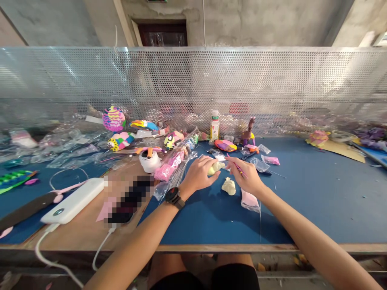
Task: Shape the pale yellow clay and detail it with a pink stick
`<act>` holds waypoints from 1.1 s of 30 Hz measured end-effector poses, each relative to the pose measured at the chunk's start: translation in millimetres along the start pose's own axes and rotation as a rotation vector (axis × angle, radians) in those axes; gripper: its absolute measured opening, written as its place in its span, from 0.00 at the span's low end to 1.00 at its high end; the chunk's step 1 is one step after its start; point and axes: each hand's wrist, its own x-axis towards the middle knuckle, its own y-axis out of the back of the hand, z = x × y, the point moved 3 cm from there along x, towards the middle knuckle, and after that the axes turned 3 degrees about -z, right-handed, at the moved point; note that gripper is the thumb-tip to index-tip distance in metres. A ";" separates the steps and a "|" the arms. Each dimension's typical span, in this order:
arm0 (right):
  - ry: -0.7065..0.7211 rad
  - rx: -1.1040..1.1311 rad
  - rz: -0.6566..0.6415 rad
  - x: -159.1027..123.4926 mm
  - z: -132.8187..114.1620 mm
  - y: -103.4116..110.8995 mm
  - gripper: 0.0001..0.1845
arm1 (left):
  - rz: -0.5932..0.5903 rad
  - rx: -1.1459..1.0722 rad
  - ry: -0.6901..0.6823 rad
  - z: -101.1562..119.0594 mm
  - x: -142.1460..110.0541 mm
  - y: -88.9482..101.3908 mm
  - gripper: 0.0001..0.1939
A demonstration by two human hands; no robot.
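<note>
A pale yellow lump of modelling clay point(214, 168) is held in the fingers of my left hand point(200, 173), which wears a black watch on the wrist. My right hand point(248, 177) is closed on a thin pink modelling tool point(241, 170), its tip close to the clay. Between the hands, on the blue table mat, lies a second cream-coloured clay lump point(229, 186). A packet of pale pink clay point(249, 199) rests just below my right hand.
A white bottle point(215, 125) stands at the back by the perforated metal screen point(193, 80). Several colourful clay figures, including a white one point(150, 161), and plastic bags crowd the left. A white power bank point(74, 200) with cables lies near a blurred phone point(130, 200).
</note>
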 end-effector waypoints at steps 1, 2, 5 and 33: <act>-0.006 -0.032 -0.001 0.2 -0.1 -1.3 0.21 | 0.004 0.016 0.013 0.1 0.4 0.4 0.17; -0.025 -0.057 0.005 0.5 -0.1 -3.2 0.22 | 0.007 0.033 0.024 0.5 0.8 0.8 0.17; -0.196 0.000 0.032 1.0 2.7 -12.3 0.22 | 0.015 0.077 0.033 3.7 1.7 0.8 0.19; -0.243 0.065 0.091 -4.9 5.7 -42.3 0.19 | 0.181 -0.041 0.115 30.9 6.5 -1.2 0.05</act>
